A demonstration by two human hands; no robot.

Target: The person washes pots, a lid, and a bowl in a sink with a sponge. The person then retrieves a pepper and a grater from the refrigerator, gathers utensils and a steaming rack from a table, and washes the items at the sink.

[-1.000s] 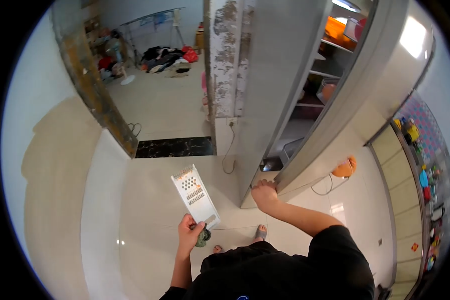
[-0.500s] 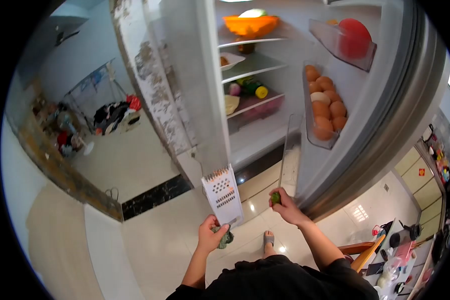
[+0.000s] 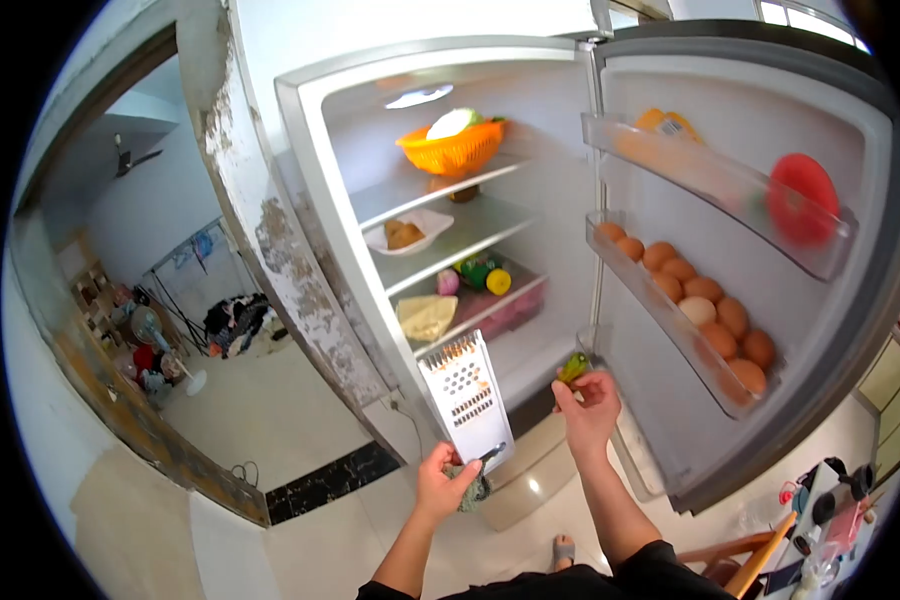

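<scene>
My left hand (image 3: 447, 484) grips the lower end of a white grater (image 3: 472, 405) together with a grey-green cloth (image 3: 474, 492). Orange shreds cling to the grater's upper part. My right hand (image 3: 590, 408) pinches a small green item (image 3: 573, 367), perhaps a pepper, in front of the open fridge. Inside the fridge, an orange basket (image 3: 450, 150) stands on the top shelf and a white dish (image 3: 411, 231) with brown food on the one below. Lower down are a pale bag (image 3: 427, 317) and a yellow-capped bottle (image 3: 497, 281).
The fridge door (image 3: 660, 390) stands wide open on the right, with several eggs (image 3: 703, 290) in its rack and a red round item (image 3: 803, 199) above. A doorway with a dark sill (image 3: 332, 483) is at left. A wooden chair (image 3: 760, 558) and a cluttered table stand at lower right.
The fridge has gone from barely open to wide open. My right hand has left the door's edge and now holds the green item. The view has shifted up and right towards the shelves.
</scene>
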